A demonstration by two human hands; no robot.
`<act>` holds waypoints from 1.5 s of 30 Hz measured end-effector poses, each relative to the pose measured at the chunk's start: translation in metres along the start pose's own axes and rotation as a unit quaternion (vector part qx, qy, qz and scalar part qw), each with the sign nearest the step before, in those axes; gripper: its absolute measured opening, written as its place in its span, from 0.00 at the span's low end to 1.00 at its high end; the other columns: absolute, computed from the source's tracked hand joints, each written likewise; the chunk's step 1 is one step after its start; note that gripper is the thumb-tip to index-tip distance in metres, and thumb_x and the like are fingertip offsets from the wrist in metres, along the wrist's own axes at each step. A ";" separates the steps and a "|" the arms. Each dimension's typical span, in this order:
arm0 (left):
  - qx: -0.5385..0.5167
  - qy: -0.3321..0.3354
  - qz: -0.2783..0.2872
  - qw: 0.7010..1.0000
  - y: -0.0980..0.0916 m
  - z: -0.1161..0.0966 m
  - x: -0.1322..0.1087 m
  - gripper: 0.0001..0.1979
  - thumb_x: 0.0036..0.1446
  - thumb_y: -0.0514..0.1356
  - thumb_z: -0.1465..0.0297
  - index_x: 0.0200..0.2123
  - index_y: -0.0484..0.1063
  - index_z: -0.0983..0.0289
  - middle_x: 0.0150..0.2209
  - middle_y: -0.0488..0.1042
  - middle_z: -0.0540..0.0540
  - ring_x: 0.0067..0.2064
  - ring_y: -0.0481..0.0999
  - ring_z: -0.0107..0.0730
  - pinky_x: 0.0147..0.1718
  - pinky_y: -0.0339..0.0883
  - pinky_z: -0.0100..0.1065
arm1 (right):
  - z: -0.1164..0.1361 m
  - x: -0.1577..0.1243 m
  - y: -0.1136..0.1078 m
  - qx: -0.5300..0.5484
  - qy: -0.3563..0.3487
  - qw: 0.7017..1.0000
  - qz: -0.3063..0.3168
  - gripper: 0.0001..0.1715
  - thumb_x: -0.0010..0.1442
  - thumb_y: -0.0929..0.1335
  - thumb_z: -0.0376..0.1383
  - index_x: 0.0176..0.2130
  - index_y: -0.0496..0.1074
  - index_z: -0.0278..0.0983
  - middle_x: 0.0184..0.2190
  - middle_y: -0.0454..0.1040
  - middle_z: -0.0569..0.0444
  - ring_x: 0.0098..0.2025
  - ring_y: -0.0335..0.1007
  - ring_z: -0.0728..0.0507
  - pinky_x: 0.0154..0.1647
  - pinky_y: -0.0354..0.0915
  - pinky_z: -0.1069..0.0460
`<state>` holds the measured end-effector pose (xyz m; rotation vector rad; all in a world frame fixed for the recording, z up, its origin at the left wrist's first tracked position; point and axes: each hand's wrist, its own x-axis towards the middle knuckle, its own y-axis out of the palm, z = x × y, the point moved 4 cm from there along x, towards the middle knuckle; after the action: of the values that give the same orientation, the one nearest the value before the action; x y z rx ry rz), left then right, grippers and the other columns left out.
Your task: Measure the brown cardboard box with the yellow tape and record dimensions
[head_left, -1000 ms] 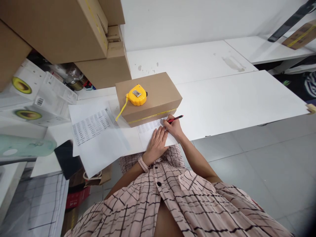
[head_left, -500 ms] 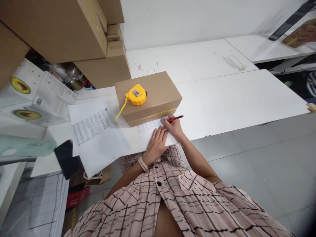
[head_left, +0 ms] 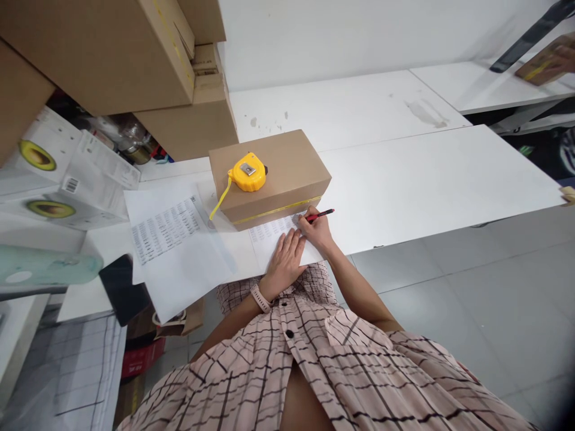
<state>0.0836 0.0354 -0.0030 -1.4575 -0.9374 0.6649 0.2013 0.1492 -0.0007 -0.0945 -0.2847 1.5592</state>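
Observation:
My right hand point(head_left: 315, 230) grips a red and black pen point(head_left: 324, 214), its tip end hidden by my fingers, over a printed sheet point(head_left: 265, 238) at the table's front edge. Flat on the same sheet lies my left hand point(head_left: 286, 258), fingers stretched out. Just behind both hands stands a closed cardboard box point(head_left: 278, 170) with yellow tape along its front side; it stands at or over the sheet's far edge. On top of the box rests a yellow tape measure point(head_left: 250, 173), its wrist strap hanging over the front.
Left of the box lie loose printed papers point(head_left: 179, 257) and a dark flat object point(head_left: 124, 288). Large cartons point(head_left: 103, 54) and white boxes with avocado pictures point(head_left: 58, 173) stack at the left. At the far right, another person's hand point(head_left: 565, 57) touches a small carton point(head_left: 541, 63).
My hands, the pen and the box stay almost in place. At the far right, the small carton by the other person's hand has shifted slightly.

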 end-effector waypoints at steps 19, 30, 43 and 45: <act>0.004 0.001 0.002 1.000 -0.001 0.000 0.000 0.39 0.69 0.57 0.57 0.72 0.52 0.77 0.75 0.49 0.74 0.77 0.44 0.57 0.74 0.44 0.57 | -0.002 0.001 0.000 -0.003 -0.001 1.000 -0.008 0.15 0.54 0.68 0.39 0.24 0.57 0.42 0.18 0.58 0.62 0.23 0.54 0.49 0.27 0.53 0.51; 0.010 -0.003 -0.002 1.000 0.000 -0.001 0.000 0.39 0.70 0.57 0.56 0.72 0.53 0.77 0.75 0.49 0.73 0.77 0.46 0.57 0.74 0.46 0.57 | 0.001 0.000 -0.001 -0.013 -0.001 1.000 -0.005 0.14 0.53 0.68 0.38 0.23 0.57 0.42 0.18 0.58 0.62 0.23 0.54 0.49 0.27 0.53 0.51; -0.010 -0.004 0.006 1.000 -0.001 0.001 0.000 0.39 0.69 0.59 0.57 0.72 0.53 0.77 0.75 0.48 0.73 0.77 0.44 0.56 0.74 0.43 0.56 | 0.005 -0.005 -0.011 -0.019 -0.026 0.998 -0.051 0.17 0.60 0.67 0.44 0.26 0.58 0.42 0.22 0.60 0.61 0.26 0.56 0.48 0.30 0.57 0.52; -0.034 -0.007 0.005 0.999 0.001 0.002 -0.002 0.39 0.68 0.60 0.57 0.72 0.54 0.76 0.75 0.48 0.73 0.77 0.44 0.56 0.74 0.44 0.57 | 0.004 -0.009 -0.028 -0.054 -0.041 0.995 -0.073 0.14 0.63 0.67 0.46 0.31 0.64 0.41 0.27 0.67 0.58 0.30 0.61 0.46 0.33 0.61 0.51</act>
<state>0.0813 0.0349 -0.0042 -1.5190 -0.9719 0.6561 0.2276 0.1388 0.0091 -0.0926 -0.4318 1.4046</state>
